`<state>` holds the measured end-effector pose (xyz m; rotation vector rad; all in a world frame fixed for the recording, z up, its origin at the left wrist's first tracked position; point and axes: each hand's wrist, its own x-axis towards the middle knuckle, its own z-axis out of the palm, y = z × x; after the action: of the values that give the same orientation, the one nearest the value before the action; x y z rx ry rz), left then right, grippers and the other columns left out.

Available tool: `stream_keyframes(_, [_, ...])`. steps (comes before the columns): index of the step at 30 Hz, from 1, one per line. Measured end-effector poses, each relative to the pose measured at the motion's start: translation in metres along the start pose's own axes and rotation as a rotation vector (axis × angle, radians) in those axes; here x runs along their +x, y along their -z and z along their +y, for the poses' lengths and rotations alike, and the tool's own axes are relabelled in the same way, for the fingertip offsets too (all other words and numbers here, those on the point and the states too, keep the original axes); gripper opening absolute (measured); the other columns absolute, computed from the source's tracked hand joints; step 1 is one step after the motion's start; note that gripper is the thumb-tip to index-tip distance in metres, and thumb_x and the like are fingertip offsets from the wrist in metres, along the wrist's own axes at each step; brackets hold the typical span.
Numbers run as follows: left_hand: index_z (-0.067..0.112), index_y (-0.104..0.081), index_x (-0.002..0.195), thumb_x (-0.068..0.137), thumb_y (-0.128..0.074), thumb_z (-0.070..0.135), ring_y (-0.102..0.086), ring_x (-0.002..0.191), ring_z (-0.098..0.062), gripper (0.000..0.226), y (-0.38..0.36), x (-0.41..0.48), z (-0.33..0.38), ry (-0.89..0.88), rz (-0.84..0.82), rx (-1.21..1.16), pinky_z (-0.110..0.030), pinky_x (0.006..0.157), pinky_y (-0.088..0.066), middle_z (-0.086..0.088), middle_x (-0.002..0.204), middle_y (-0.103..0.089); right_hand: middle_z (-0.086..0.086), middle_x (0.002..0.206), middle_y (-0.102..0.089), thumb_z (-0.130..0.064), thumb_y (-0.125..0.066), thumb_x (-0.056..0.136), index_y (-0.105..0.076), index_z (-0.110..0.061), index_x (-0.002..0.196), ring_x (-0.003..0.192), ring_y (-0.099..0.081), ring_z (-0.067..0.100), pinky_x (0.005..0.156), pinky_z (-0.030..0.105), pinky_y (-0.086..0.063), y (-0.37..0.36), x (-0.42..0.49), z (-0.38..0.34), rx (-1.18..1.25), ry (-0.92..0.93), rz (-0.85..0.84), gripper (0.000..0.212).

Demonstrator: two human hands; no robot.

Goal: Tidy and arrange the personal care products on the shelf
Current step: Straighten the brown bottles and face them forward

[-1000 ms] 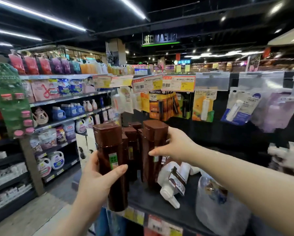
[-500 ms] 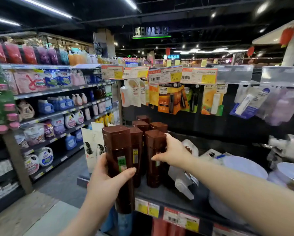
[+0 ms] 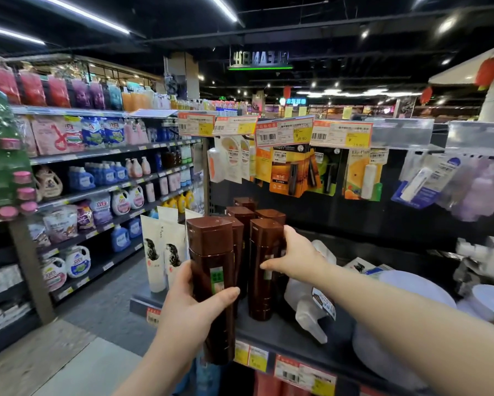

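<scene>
Nearest, the left hand gripped 1 brown bottle off the shelf edge, not yet placed. Beyond, the right hand clasped a standing bottle heading a part-formed row, while a white pump bottle lay toppled, suggesting tidying remained.

A single head-worn wide-angle view, looking forward and slightly down at a dark store shelf close in front, both forearms reaching in from below. An aisle recedes at left, ceiling lights above.
</scene>
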<state>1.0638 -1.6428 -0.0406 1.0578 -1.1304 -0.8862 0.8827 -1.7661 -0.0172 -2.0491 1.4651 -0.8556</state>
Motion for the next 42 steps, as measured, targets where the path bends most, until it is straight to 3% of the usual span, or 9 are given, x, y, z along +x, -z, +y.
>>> stream_keyframes(4, [0.048, -0.061, 0.08, 0.068, -0.077, 0.007, -0.068, 0.076, -0.004, 0.046, -0.006, 0.001, 0.0, -0.005, -0.012, 0.02, -0.028, 0.069, -0.048, 0.012, 0.085, -0.072, -0.009, 0.095, -0.058, -0.019, -0.075, 0.073, -0.047, -0.022, 0.111, 0.085, -0.058, 0.009, 0.068, 0.013, -0.047, 0.013, -0.006, -0.003, -0.022, -0.004, -0.034, 0.047])
stream_keyframes(7, [0.05, -0.061, 0.077, 0.068, -0.078, 0.007, -0.067, 0.075, -0.003, 0.047, -0.011, 0.002, 0.0, 0.002, -0.02, 0.017, -0.027, 0.068, -0.048, 0.014, 0.084, -0.072, -0.001, 0.09, -0.058, -0.004, -0.06, 0.075, -0.051, -0.021, 0.103, 0.085, -0.058, 0.017, 0.073, 0.029, -0.052, 0.035, -0.006, -0.006, 0.025, 0.001, 0.013, 0.034])
stream_keyframes(10, [0.044, -0.062, 0.08, 0.067, -0.078, 0.005, -0.068, 0.079, -0.006, 0.045, -0.016, 0.002, -0.001, 0.017, -0.009, -0.002, -0.03, 0.071, -0.049, 0.014, 0.084, -0.072, -0.001, 0.088, -0.055, -0.006, -0.06, 0.079, -0.054, -0.021, 0.099, 0.084, -0.055, 0.018, 0.075, 0.032, -0.05, 0.057, 0.007, -0.012, 0.008, 0.041, 0.116, 0.026])
stream_keyframes(13, [0.036, -0.061, 0.085, 0.066, -0.078, 0.004, -0.067, 0.08, -0.007, 0.042, -0.019, 0.004, 0.001, 0.03, 0.006, -0.018, -0.03, 0.072, -0.049, 0.014, 0.084, -0.072, 0.001, 0.111, -0.054, -0.02, -0.07, 0.081, -0.05, -0.019, 0.123, 0.1, -0.055, 0.019, 0.085, 0.029, -0.047, 0.065, 0.026, -0.021, -0.114, 0.097, 0.046, 0.047])
stream_keyframes(17, [0.033, -0.06, 0.091, 0.064, -0.079, 0.004, -0.068, 0.081, -0.007, 0.044, -0.019, 0.006, 0.005, 0.026, 0.025, -0.024, -0.029, 0.072, -0.049, 0.014, 0.085, -0.072, 0.005, 0.136, -0.047, -0.016, -0.068, 0.083, -0.033, -0.024, 0.142, 0.112, -0.051, 0.021, 0.088, 0.027, -0.045, 0.061, 0.045, -0.023, -0.187, 0.108, -0.199, 0.069])
stream_keyframes(25, [0.046, -0.062, 0.081, 0.065, -0.078, 0.005, -0.067, 0.078, -0.003, 0.047, -0.019, 0.004, 0.006, -0.009, 0.039, -0.016, -0.031, 0.073, -0.049, 0.015, 0.086, -0.072, 0.005, 0.121, -0.057, -0.02, -0.067, 0.084, -0.049, -0.021, 0.129, 0.095, -0.058, 0.017, 0.08, 0.03, -0.054, 0.048, 0.057, -0.011, -0.184, 0.176, -0.159, 0.049])
stream_keyframes(32, [0.04, -0.061, 0.088, 0.064, -0.079, 0.005, -0.066, 0.077, 0.0, 0.046, -0.022, 0.003, 0.004, 0.0, 0.054, -0.018, -0.028, 0.07, -0.048, 0.019, 0.085, -0.071, 0.007, 0.128, -0.055, -0.017, -0.068, 0.083, -0.046, -0.019, 0.133, 0.109, -0.055, 0.019, 0.092, 0.027, -0.046, 0.042, 0.069, -0.004, -0.145, 0.162, -0.09, 0.054])
stream_keyframes(38, [0.034, -0.058, 0.092, 0.065, -0.079, 0.005, -0.066, 0.076, 0.001, 0.045, -0.025, 0.004, 0.002, 0.007, 0.063, -0.005, -0.026, 0.07, -0.048, 0.019, 0.083, -0.071, 0.007, 0.128, -0.054, -0.014, -0.068, 0.083, -0.045, -0.022, 0.133, 0.106, -0.056, 0.02, 0.085, 0.026, -0.048, 0.043, 0.076, -0.004, -0.125, 0.12, -0.118, 0.056])
stream_keyframes(42, [0.037, -0.059, 0.09, 0.065, -0.079, 0.006, -0.066, 0.077, 0.0, 0.045, -0.028, 0.007, 0.0, 0.008, 0.052, 0.004, -0.026, 0.069, -0.048, 0.019, 0.084, -0.071, 0.009, 0.135, -0.05, -0.016, -0.066, 0.084, -0.038, -0.023, 0.14, 0.117, -0.053, 0.024, 0.092, 0.028, -0.045, 0.047, 0.072, -0.006, -0.173, 0.122, -0.156, 0.063])
